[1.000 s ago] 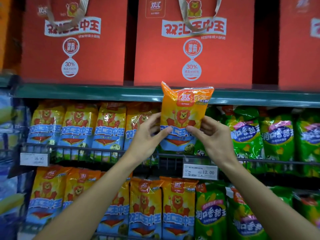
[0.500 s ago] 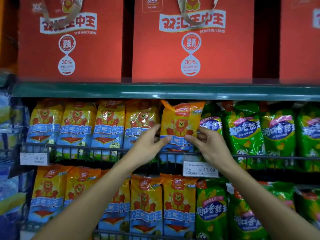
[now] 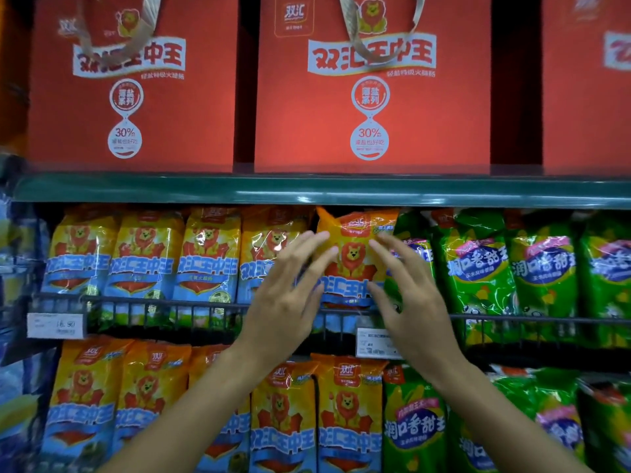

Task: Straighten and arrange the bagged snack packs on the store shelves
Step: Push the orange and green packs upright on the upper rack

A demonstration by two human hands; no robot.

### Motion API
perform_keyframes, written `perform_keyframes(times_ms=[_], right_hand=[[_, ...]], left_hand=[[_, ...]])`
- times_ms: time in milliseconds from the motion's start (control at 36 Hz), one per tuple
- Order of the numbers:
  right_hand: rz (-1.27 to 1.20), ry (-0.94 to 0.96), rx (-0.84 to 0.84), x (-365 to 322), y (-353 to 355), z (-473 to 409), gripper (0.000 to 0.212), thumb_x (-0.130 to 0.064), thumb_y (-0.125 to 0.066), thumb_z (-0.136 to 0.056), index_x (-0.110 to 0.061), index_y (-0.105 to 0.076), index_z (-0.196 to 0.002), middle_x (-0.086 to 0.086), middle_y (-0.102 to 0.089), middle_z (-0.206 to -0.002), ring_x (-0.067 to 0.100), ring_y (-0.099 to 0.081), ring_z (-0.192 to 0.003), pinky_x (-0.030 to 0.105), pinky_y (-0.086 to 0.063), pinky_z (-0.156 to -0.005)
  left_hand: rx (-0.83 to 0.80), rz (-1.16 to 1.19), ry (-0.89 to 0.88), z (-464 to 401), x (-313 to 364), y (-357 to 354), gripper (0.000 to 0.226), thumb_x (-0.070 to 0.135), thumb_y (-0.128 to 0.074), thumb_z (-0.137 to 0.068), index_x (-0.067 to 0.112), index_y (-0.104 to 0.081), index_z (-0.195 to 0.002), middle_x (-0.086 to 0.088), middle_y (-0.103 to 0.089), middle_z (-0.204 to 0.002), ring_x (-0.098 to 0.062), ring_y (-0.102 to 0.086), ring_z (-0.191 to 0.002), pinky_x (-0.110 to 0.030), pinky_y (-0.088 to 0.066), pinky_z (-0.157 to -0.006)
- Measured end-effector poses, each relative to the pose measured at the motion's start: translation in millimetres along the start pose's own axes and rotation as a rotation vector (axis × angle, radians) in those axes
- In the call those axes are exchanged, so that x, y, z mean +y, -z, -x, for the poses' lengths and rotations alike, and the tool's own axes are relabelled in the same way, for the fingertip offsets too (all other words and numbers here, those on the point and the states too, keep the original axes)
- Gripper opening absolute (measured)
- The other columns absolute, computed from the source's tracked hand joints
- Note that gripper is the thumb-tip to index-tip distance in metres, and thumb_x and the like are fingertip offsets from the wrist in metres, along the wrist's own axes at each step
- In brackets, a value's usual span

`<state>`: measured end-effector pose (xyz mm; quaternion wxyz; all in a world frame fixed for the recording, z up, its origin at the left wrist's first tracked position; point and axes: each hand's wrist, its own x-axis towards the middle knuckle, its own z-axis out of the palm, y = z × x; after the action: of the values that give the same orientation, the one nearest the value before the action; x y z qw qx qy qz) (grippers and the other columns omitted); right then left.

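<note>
Orange lion sausage pack point(image 3: 355, 257) now seated behind wire rail point(image 3: 170, 300) (placement done); left hand point(image 3: 286, 295) and right hand point(image 3: 409, 298) released, fingers spread.

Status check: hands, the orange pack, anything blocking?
Left hand open, right hand open, fingers spread. Orange lion pack seated behind wire rail, tilted slightly. Nothing blocking.

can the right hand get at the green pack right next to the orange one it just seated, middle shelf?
Probably yes. The right hand is open, holding nothing, and partly overlaps that green pack already. Only the low wire rail crosses the pack's bottom; its upper face is free.
</note>
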<state>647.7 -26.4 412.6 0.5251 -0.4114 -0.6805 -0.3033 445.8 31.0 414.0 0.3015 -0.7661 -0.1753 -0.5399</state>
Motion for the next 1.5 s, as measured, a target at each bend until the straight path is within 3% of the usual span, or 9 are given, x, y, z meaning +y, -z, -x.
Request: perform_keyframes(times_ms=[111,278,583,889,972,1083,1250,1361,1500], right_hand=[[0.117,0.013,-0.252,8,-9,-1,0.062,-0.046,-0.04,-0.108,-0.027,-0.017,-0.163,-0.014,-0.002,-0.171,0.006,0.0,-0.157,0.028,-0.013,-0.126],[0.299,0.008,-0.484,19,-21,-23,0.082,-0.068,0.002,-0.095,-0.023,-0.005,-0.164,-0.011,0.005,-0.17,0.002,0.014,-0.154,0.03,0.013,-0.125],[0.281,0.087,-0.395,19,-23,-13,0.068,-0.057,-0.02,-0.107,-0.025,0.003,-0.163,-0.014,0.014,-0.169,0.002,0.018,-0.154,0.035,0.005,-0.127],[0.415,0.021,-0.41,23,-23,-12,0.074,-0.067,-0.006,-0.101,-0.024,-0.002,-0.162,-0.013,0.008,-0.168,0.005,0.016,-0.154,0.043,0.008,-0.125],[0.383,0.017,-0.393,19,-20,-17,0.073,-0.063,-0.013,-0.102,-0.023,-0.013,-0.163,-0.01,-0.006,-0.17,0.005,0.006,-0.156,0.04,0.008,-0.126],[0.283,0.008,-0.318,21,-18,-26,0.064,-0.053,-0.026,-0.104,-0.025,-0.022,-0.162,-0.006,-0.019,-0.169,0.009,-0.007,-0.156,0.035,-0.001,-0.128],[0.299,-0.023,-0.368,25,-29,-38,0.064,-0.046,-0.019,-0.103,-0.026,-0.011,-0.163,-0.003,-0.02,-0.169,0.011,-0.009,-0.156,0.032,0.006,-0.127],[0.358,-0.074,-0.378,27,-31,-38,0.068,-0.053,-0.011,-0.102,-0.025,-0.014,-0.163,-0.004,-0.023,-0.168,0.011,-0.013,-0.156,0.039,0.006,-0.127],[0.393,-0.096,-0.322,21,-27,-41,0.066,-0.054,-0.019,-0.103,-0.021,-0.031,-0.159,-0.002,-0.039,-0.161,0.017,-0.028,-0.152,0.043,0.0,-0.127]], left_hand=[[-0.278,-0.11,0.038,2,-5,-11,0.063,0.041,-0.036,-0.11,0.015,-0.015,-0.163,0.002,-0.006,-0.172,-0.013,0.001,-0.158,-0.038,-0.012,-0.129],[-0.493,-0.264,0.129,-3,-17,-26,0.074,0.061,0.0,-0.103,0.018,0.006,-0.163,0.001,0.013,-0.171,-0.011,0.021,-0.155,-0.041,0.003,-0.128],[-0.401,-0.172,0.068,-3,-18,-21,0.059,0.052,-0.018,-0.109,0.033,-0.002,-0.163,0.007,0.008,-0.172,-0.012,0.018,-0.156,-0.042,0.003,-0.127],[-0.428,-0.159,0.048,-11,-21,-27,0.065,0.055,-0.017,-0.108,0.027,-0.001,-0.164,0.011,0.003,-0.171,-0.007,0.01,-0.157,-0.045,-0.002,-0.128],[-0.391,-0.111,0.086,-20,-21,-27,0.064,0.053,-0.023,-0.108,0.024,-0.007,-0.164,0.008,-0.006,-0.171,-0.01,0.004,-0.157,-0.041,-0.002,-0.128],[-0.375,-0.117,0.098,-20,-21,-31,0.066,0.055,-0.024,-0.109,0.026,-0.001,-0.164,0.008,0.01,-0.171,-0.007,0.019,-0.155,-0.03,0.013,-0.126],[-0.323,-0.091,0.134,-27,-27,-34,0.06,0.055,-0.028,-0.107,0.026,-0.025,-0.161,0.005,-0.03,-0.166,-0.009,-0.018,-0.155,-0.032,0.002,-0.128],[-0.385,-0.13,0.146,-24,-25,-34,0.063,0.06,-0.015,-0.106,0.037,0.001,-0.162,0.009,0.006,-0.167,-0.008,0.015,-0.154,-0.028,0.023,-0.121],[-0.415,-0.187,0.187,-28,-22,-28,0.062,0.061,-0.012,-0.105,0.04,0.004,-0.162,-0.007,-0.01,-0.171,-0.01,0.011,-0.153,-0.025,0.024,-0.12]])
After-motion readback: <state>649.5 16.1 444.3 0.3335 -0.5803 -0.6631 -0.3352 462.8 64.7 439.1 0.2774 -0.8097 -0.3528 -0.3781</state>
